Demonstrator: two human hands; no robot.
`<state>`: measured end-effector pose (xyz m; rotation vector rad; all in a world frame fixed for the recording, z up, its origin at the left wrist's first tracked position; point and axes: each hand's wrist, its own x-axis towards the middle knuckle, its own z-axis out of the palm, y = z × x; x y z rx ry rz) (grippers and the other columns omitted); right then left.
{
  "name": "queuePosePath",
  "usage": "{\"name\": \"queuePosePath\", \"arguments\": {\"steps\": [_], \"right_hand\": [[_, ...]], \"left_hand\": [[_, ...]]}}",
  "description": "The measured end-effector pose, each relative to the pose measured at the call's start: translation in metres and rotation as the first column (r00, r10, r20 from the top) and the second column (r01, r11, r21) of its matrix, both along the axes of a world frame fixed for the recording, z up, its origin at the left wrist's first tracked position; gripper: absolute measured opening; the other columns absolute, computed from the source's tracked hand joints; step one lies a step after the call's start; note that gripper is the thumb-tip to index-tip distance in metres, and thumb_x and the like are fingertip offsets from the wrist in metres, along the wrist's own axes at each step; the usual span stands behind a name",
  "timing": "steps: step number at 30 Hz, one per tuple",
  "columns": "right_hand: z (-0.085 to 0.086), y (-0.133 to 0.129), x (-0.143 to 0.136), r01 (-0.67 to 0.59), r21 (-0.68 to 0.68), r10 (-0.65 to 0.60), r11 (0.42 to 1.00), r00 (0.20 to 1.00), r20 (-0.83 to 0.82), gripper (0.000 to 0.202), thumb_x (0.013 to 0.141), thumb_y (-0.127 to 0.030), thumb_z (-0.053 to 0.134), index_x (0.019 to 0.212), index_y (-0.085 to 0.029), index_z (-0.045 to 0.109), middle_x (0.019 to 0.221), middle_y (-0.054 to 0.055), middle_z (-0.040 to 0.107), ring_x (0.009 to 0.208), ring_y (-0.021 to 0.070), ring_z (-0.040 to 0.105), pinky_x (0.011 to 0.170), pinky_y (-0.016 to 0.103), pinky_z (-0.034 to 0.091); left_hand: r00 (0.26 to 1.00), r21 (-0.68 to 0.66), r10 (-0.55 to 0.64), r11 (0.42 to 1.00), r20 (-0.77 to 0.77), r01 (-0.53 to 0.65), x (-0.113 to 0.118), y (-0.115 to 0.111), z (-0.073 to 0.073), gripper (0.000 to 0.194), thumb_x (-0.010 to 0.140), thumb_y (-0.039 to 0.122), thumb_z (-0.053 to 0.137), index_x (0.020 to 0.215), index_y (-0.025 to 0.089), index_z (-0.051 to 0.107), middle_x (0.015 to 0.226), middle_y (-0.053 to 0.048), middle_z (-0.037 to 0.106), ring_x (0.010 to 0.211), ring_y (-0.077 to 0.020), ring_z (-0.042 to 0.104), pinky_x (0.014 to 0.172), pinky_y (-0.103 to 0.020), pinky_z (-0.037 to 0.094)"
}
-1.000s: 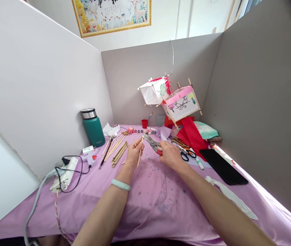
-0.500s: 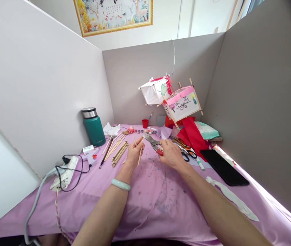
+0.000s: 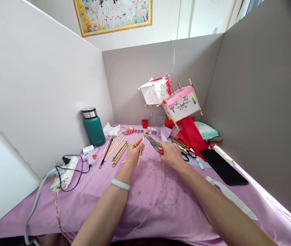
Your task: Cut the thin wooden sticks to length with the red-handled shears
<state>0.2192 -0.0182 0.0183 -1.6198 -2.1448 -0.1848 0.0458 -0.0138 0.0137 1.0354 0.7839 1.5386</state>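
My left hand is closed around thin wooden sticks, which cross each other between the fingers. In my right hand is a pair of pliers with red handles, gripped shut. The jaws of the pliers meet the upper end of one stick, just above my left fingers. Left of my left hand lie a bundle of thicker bamboo sticks and several thin sticks. A brown-handled brush rests beside them.
A green bottle and a glue gun with a power strip are at left. Two paper lanterns hang at the back. Scissors, red cloth and a black phone lie right. Grey panels enclose the table.
The handles of the pliers have come together in my right hand, and the jaws have closed at the stick's end. My left hand has stayed in place.
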Motion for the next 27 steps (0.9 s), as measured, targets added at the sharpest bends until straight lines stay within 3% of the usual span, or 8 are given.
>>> {"name": "queuePosePath", "arguments": {"steps": [3, 7, 16, 27], "right_hand": [[-0.0022, 0.0021, -0.0011, 0.006, -0.042, -0.008, 0.999, 0.999, -0.036, 0.016, 0.082, -0.025, 0.053, 0.095, -0.019, 0.058, 0.088, 0.007, 0.068, 0.080, 0.0217, 0.062, 0.066, 0.028, 0.031], [-0.0034, 0.0018, -0.0013, -0.033, 0.003, 0.033, 0.999, 0.993, -0.117, 0.024, 0.079, -0.023, 0.052, 0.102, -0.018, 0.055, 0.099, 0.008, 0.066, 0.089, 0.0210, 0.060, 0.068, 0.027, 0.033], [-0.0044, -0.0009, -0.0003, -0.057, 0.109, 0.058, 0.992, 0.998, -0.005, 0.038, 0.075, -0.026, 0.057, 0.112, -0.016, 0.050, 0.108, 0.012, 0.059, 0.103, 0.0266, 0.051, 0.081, 0.033, 0.033], [-0.0050, 0.0008, -0.0009, -0.018, 0.048, 0.018, 0.999, 1.000, -0.001, 0.019, 0.081, -0.026, 0.054, 0.098, -0.018, 0.053, 0.098, 0.008, 0.064, 0.087, 0.0219, 0.060, 0.068, 0.028, 0.032]], "left_hand": [[0.999, -0.003, -0.037, 0.999, 0.027, 0.037, -0.0011, 0.0003, 0.0016, 0.065, 0.060, 0.034, 0.077, 0.118, 0.011, 0.061, 0.054, 0.008, 0.043, 0.041, -0.0027, 0.027, 0.041, -0.020, 0.016], [0.997, -0.002, -0.051, 0.999, 0.054, 0.051, -0.0025, -0.0004, 0.0041, 0.062, 0.062, 0.033, 0.075, 0.119, 0.012, 0.060, 0.054, 0.008, 0.043, 0.040, -0.0028, 0.026, 0.040, -0.020, 0.015], [0.999, -0.032, 0.013, 0.999, 0.034, -0.012, 0.0000, -0.0004, 0.0031, 0.065, 0.061, 0.033, 0.077, 0.119, 0.011, 0.059, 0.053, 0.008, 0.044, 0.040, -0.0031, 0.029, 0.041, -0.020, 0.016], [0.998, -0.024, 0.030, 0.999, 0.052, -0.029, -0.0006, 0.0004, -0.0001, 0.069, 0.057, 0.032, 0.079, 0.119, 0.007, 0.059, 0.052, 0.008, 0.044, 0.042, -0.0036, 0.031, 0.043, -0.020, 0.019]]}}
